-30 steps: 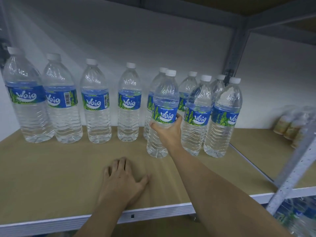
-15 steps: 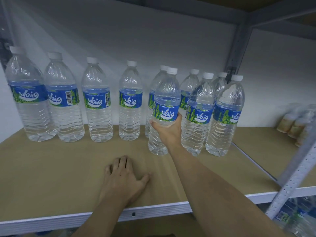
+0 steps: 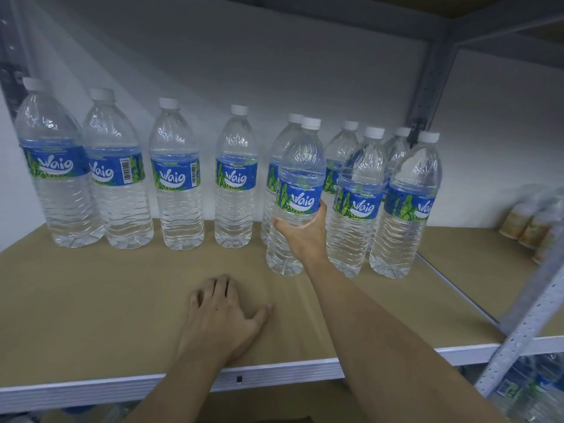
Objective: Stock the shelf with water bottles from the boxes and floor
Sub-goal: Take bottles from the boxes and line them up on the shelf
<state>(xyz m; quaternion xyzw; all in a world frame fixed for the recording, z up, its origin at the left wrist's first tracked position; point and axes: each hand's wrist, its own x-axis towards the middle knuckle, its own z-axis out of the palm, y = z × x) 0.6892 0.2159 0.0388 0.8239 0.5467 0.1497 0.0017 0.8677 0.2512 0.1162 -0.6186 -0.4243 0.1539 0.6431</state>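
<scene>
Ten water bottles (image 3: 235, 178) on shelf (image 3: 91, 300), two hands (image 3: 219, 315)

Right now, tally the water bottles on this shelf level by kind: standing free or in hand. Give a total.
Free-standing bottles: 9
Held bottle, gripped by the right hand: 1
Total: 10

- A single head-worn wide-angle view faces forward and slightly down onto the shelf (image 3: 91, 315), close, within arm's reach.
- Forearms (image 3: 396, 346) enter from 6 o'clock; the back wall (image 3: 274, 71) fills 12 o'clock.
</scene>
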